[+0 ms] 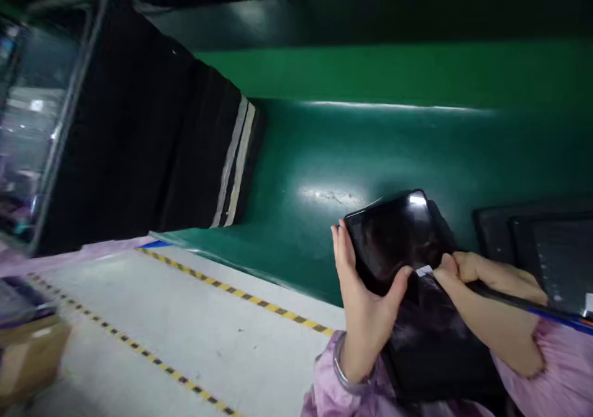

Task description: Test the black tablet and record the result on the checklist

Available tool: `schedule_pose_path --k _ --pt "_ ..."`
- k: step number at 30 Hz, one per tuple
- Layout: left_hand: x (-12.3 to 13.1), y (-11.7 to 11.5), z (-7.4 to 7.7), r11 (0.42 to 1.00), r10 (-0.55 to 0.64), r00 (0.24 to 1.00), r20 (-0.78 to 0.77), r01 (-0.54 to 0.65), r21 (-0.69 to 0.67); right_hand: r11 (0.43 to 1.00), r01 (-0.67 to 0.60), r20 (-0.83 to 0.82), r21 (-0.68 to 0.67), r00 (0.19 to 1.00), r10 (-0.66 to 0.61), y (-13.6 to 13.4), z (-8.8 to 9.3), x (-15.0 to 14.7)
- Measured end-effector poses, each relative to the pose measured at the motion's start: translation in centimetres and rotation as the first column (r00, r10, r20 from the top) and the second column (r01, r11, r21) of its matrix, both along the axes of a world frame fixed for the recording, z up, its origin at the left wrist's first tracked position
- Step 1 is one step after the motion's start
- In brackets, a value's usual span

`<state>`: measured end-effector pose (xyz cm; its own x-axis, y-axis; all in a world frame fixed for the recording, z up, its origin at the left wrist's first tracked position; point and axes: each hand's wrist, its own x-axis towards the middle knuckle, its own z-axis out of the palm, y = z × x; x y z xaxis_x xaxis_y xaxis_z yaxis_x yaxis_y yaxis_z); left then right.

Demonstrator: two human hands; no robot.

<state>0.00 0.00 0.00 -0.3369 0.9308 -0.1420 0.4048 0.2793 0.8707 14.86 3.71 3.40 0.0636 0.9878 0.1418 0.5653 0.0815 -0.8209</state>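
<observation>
My left hand grips the left edge of a black glossy tablet-like panel, thumb across its lower part. My right hand pinches a small white tab at the panel's lower right edge, where a dark film hangs down over my lap. Both wrists wear pink sleeves. The panel is held tilted over the near edge of a green conveyor belt.
A black tray with another dark panel lies on the belt at the right. A black curtain with pale stripes covers the belt's left end. Grey floor with yellow-black tape lies below; a cardboard box sits at lower left.
</observation>
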Motion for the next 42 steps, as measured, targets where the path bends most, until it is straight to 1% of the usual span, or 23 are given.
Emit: schedule_pose_path --k 4,6,7,16,20,26,31,35,40,42 --pt "-0.16 0.01 -0.01 1.000 0.000 1.000 -0.001 0.000 0.004 0.998 0.064 0.020 0.018 0.998 -0.064 -0.01 -0.47 -0.11" --pt "-0.19 -0.01 0.01 1.000 0.001 1.000 0.004 -0.001 0.003 0.991 0.136 0.039 -0.012 0.990 -0.136 -0.12 -0.55 -0.17" --pt "-0.20 -0.02 0.04 1.000 -0.001 1.000 0.007 0.001 0.005 0.988 0.152 0.038 -0.023 0.988 -0.151 -0.17 -0.56 -0.19" --pt "-0.29 0.00 0.13 1.000 -0.007 1.000 0.011 0.006 0.012 0.995 0.097 0.002 -0.029 0.995 -0.097 -0.18 -0.78 -0.27" --pt "-0.36 0.02 0.09 1.000 -0.010 1.000 -0.001 0.010 0.023 0.994 0.104 -0.012 -0.012 0.994 -0.104 -0.12 -0.65 -0.28" --pt "-0.39 -0.03 0.20 1.000 -0.009 1.000 0.015 0.009 0.018 0.998 0.065 -0.045 -0.012 0.997 -0.066 -0.18 -0.41 -0.24" --pt "-0.33 -0.03 0.26 1.000 -0.005 1.000 0.020 0.005 0.017 0.993 0.108 0.011 -0.050 0.994 -0.108 -0.25 -0.32 -0.30" --pt "-0.31 -0.04 0.24 1.000 -0.007 1.000 0.019 0.007 0.020 0.995 0.082 0.003 -0.049 0.997 -0.082 -0.10 -0.26 -0.35" --pt "-0.28 -0.02 0.26 1.000 -0.011 1.000 0.023 0.010 0.022 0.987 0.156 0.060 -0.027 0.986 -0.154 0.06 -0.16 -0.42" --pt "-0.26 -0.01 0.28 1.000 -0.009 1.000 0.024 0.009 0.021 0.988 0.151 0.070 -0.042 0.987 -0.148 0.05 -0.14 -0.42"
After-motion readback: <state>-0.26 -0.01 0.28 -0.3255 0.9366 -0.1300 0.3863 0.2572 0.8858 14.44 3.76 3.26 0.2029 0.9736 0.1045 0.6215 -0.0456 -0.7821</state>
